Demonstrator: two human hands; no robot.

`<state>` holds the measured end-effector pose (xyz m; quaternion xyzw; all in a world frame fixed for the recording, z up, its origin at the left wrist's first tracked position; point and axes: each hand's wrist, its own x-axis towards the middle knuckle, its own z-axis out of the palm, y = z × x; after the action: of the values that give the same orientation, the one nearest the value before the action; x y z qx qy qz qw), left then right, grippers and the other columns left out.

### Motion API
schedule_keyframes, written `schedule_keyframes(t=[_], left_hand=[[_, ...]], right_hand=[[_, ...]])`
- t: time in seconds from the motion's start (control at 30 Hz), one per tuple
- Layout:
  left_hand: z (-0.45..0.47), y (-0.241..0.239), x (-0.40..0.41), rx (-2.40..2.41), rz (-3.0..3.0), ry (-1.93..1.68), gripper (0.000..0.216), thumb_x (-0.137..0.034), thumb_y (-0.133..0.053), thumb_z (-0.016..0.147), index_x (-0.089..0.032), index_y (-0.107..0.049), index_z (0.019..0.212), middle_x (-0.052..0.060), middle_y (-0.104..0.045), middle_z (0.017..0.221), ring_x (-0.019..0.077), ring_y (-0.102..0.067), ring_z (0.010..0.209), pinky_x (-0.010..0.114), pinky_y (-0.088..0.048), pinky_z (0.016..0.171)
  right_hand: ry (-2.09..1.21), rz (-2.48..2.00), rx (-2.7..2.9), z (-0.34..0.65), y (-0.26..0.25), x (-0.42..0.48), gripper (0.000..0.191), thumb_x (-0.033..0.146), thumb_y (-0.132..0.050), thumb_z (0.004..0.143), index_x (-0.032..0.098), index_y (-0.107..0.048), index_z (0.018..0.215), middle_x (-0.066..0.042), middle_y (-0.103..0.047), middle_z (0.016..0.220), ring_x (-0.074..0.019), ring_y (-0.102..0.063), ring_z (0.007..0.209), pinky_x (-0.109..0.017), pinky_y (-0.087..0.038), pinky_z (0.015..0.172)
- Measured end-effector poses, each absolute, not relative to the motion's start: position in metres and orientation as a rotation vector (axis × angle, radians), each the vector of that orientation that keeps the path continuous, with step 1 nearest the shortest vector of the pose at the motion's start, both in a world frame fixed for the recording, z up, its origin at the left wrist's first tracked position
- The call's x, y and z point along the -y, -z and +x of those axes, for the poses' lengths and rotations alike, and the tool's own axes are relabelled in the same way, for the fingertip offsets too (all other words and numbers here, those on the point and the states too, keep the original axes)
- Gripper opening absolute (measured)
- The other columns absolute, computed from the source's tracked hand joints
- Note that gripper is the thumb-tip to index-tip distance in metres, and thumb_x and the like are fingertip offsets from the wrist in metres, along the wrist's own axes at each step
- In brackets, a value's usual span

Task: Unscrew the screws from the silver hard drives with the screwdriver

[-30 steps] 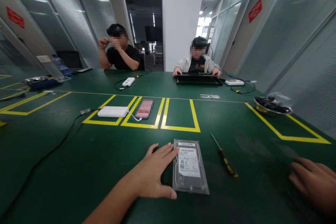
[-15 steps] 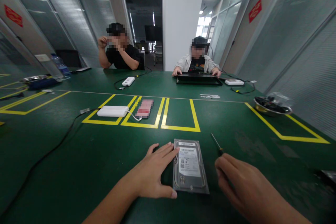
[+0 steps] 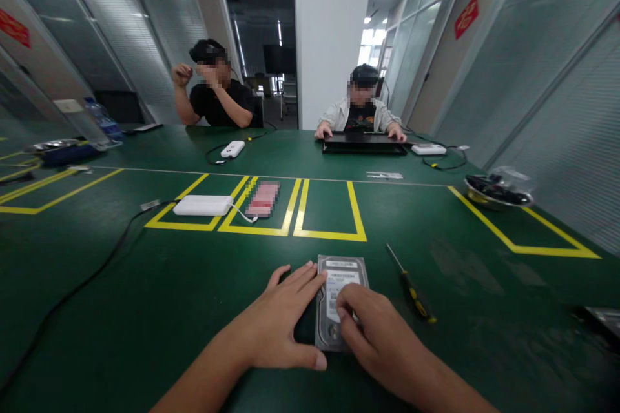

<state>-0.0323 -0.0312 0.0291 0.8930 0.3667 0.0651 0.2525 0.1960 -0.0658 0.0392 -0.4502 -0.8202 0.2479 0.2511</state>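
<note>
A hard drive (image 3: 343,264) with a white label lies flat on the green table in front of me. My left hand (image 3: 278,319) rests at its left side, fingers stretched out and thumb apart, with fingertips touching the upper left edge. Over the lower right part of the drive sits my right hand (image 3: 375,322). Its fingers are curled in against the label, and whatever they pinch, if anything, is hidden. A screwdriver (image 3: 414,295) with a black and yellow handle lies on the table to the right, its shaft pointing away from me.
Beyond the yellow tape marks lie a white power bank (image 3: 203,205) and a cabled phone (image 3: 263,199). A metal bowl of dark parts (image 3: 498,190) stands at right. Across the table sit two people; one holds a black panel (image 3: 364,143). A black cable (image 3: 92,277) runs along the left.
My right hand has moved left from the screwdriver's handle onto the hard drive, leaving the screwdriver on the table. My left hand keeps its place beside the drive.
</note>
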Motion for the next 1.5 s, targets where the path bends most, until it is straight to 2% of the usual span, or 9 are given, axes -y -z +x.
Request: schedule_keyframes(t=[0.3, 1.17, 1.3, 1.37, 1.43, 1.5], left_hand=[[-0.031, -0.028, 0.030, -1.013, 2.422, -0.222, 0.111, -0.078, -0.065, 0.072, -0.024, -0.021, 0.158, 0.014, -0.025, 0.161, 0.0393, -0.022, 0.148, 0.060, -0.004, 0.119], [-0.028, -0.034, 0.031, -1.022, 2.424, -0.155, 0.107, -0.079, -0.062, 0.075, -0.026, -0.020, 0.158, 0.013, -0.022, 0.162, 0.0397, -0.022, 0.148, 0.061, -0.006, 0.119], [-0.023, -0.046, 0.031, -1.094, 2.441, -0.109, 0.092, -0.073, -0.058, 0.083, -0.027, -0.026, 0.156, 0.012, -0.023, 0.162, 0.0382, -0.022, 0.148, 0.060, -0.011, 0.118], [-0.017, -0.054, 0.032, -1.157, 2.471, -0.126, 0.083, -0.066, -0.061, 0.085, -0.026, -0.034, 0.153, 0.013, -0.028, 0.160, 0.0378, -0.026, 0.147, 0.059, -0.014, 0.118], [-0.010, -0.063, 0.034, -1.221, 2.506, -0.174, 0.063, -0.052, -0.065, 0.087, -0.026, -0.048, 0.141, 0.011, -0.046, 0.150, 0.0362, -0.039, 0.139, 0.058, -0.019, 0.116], [-0.003, -0.071, 0.035, -1.251, 2.530, -0.252, 0.024, -0.034, -0.061, 0.091, -0.025, -0.063, 0.114, 0.006, -0.067, 0.118, 0.0295, -0.057, 0.116, 0.053, -0.030, 0.109]], right_hand=[[-0.764, -1.017, 2.111, 0.199, -0.015, 0.061, 0.013, 0.019, -0.041, 0.092, 0.017, -0.052, 0.085, -0.001, -0.053, 0.079, -0.0135, -0.046, 0.072, -0.026, -0.031, 0.066], [-0.724, -1.011, 2.018, 0.201, -0.010, 0.066, 0.012, 0.017, -0.043, 0.091, 0.017, -0.052, 0.082, 0.001, -0.052, 0.074, -0.0119, -0.046, 0.067, -0.025, -0.031, 0.063], [-0.737, -1.034, 2.000, 0.201, -0.011, 0.065, 0.015, 0.019, -0.042, 0.094, 0.018, -0.053, 0.084, 0.000, -0.053, 0.076, -0.0123, -0.048, 0.068, -0.024, -0.032, 0.064], [-0.759, -1.044, 1.979, 0.201, -0.012, 0.065, 0.016, 0.021, -0.042, 0.096, 0.018, -0.053, 0.085, -0.001, -0.055, 0.078, -0.0126, -0.049, 0.070, -0.024, -0.034, 0.065], [-0.792, -1.059, 1.949, 0.201, -0.012, 0.065, 0.017, 0.023, -0.042, 0.098, 0.018, -0.054, 0.087, -0.001, -0.056, 0.081, -0.0130, -0.051, 0.072, -0.024, -0.035, 0.066], [-0.822, -1.069, 1.926, 0.201, -0.011, 0.064, 0.018, 0.024, -0.042, 0.099, 0.018, -0.054, 0.088, -0.001, -0.057, 0.082, -0.0130, -0.052, 0.074, -0.024, -0.036, 0.067]])
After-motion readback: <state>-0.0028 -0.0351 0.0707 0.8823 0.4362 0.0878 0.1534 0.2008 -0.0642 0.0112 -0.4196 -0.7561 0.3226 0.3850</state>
